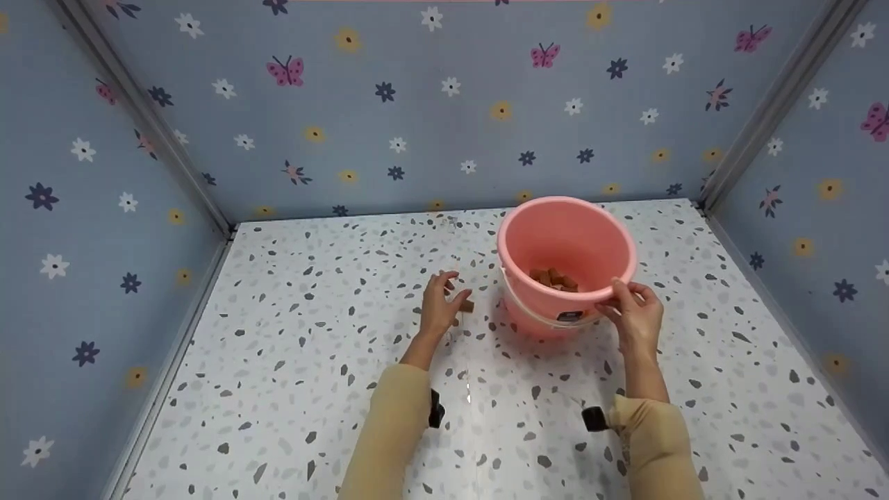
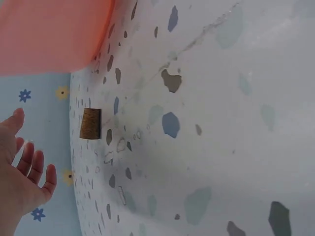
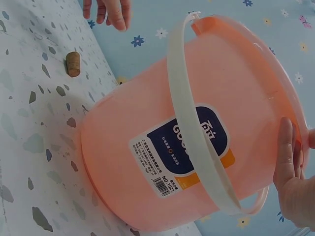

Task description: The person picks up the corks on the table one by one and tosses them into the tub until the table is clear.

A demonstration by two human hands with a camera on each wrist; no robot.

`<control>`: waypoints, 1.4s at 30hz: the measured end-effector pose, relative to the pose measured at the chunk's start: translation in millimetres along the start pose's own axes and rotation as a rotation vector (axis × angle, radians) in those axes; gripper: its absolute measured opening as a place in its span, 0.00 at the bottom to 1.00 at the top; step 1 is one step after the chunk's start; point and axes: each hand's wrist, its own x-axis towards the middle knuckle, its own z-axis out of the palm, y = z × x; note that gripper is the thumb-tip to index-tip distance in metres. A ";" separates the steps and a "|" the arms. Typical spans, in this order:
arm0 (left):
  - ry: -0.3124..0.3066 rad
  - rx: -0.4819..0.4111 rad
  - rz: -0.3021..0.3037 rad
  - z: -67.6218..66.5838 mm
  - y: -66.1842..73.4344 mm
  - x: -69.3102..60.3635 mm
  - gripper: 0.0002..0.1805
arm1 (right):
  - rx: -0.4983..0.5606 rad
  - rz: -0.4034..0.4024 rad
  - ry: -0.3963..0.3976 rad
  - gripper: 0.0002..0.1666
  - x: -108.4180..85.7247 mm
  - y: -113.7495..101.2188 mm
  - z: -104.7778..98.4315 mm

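A pink bucket point(image 1: 528, 305) with a white handle point(image 3: 183, 93) and a printed label stands on the speckled table. My right hand point(image 1: 637, 321) pinches its rim at the near right, thumb at the inside edge and fingers outside. Several brown corks point(image 1: 553, 279) lie at the bottom of the bucket. One more cork point(image 2: 90, 124) rests on the table left of the bucket. Above and beside that cork hovers my left hand point(image 1: 439, 305), fingers loosely bent, thumb apart from them; the left wrist view shows a gap between hand and cork.
The white speckled table point(image 1: 312, 347) meets a blue flowered wall point(image 1: 430, 125) at the back, with similar panels at left and right. A thin seam runs down the table's middle. Black wrist cameras point(image 1: 594, 419) sit on both sleeves.
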 end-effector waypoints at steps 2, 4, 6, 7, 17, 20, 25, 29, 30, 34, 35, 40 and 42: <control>-0.039 0.017 -0.034 0.8 -4.3 -0.9 0.21 | 0.008 -0.008 0.000 0.30 0.4 0.2 0.0; -0.067 0.022 -0.059 1.6 -8.7 -1.7 0.22 | 0.007 -0.013 0.000 0.30 0.8 0.5 -0.1; -0.082 0.021 -0.067 2.6 -13.0 -2.3 0.22 | 0.010 -0.013 0.003 0.30 1.1 0.5 -0.2; -0.085 0.016 -0.069 3.1 -15.0 -2.7 0.23 | 0.011 -0.012 0.003 0.30 1.2 0.5 -0.3; -0.105 0.075 -0.084 8.4 -25.9 -9.9 0.23 | 0.001 -0.009 -0.005 0.31 3.1 3.1 -2.7; -0.125 0.116 -0.097 11.9 -25.3 -10.5 0.22 | -0.007 -0.016 -0.001 0.30 3.9 2.8 -3.1; -0.140 0.163 -0.149 16.7 -24.8 -9.4 0.22 | -0.001 -0.012 -0.005 0.30 3.1 1.8 -2.1; -0.117 0.153 -0.158 17.9 -29.1 -9.0 0.21 | 0.020 -0.030 -0.023 0.29 2.0 1.6 -0.4; -0.114 0.150 -0.162 17.4 -28.6 -9.0 0.21 | 0.021 -0.037 -0.027 0.28 2.1 1.9 -0.2; -0.119 0.148 -0.177 17.8 -28.6 -8.5 0.20 | 0.036 -0.039 -0.032 0.28 2.8 2.0 -0.8; -0.136 0.152 -0.206 16.3 -24.0 -8.4 0.20 | 0.030 -0.040 -0.031 0.28 3.1 2.2 -1.0; -0.140 0.197 -0.197 17.3 -25.5 -7.9 0.19 | 0.017 -0.045 -0.023 0.28 3.8 2.5 -1.6; -0.136 0.196 -0.192 17.2 -25.6 -8.4 0.18 | 0.016 -0.048 -0.026 0.28 3.7 2.4 -2.1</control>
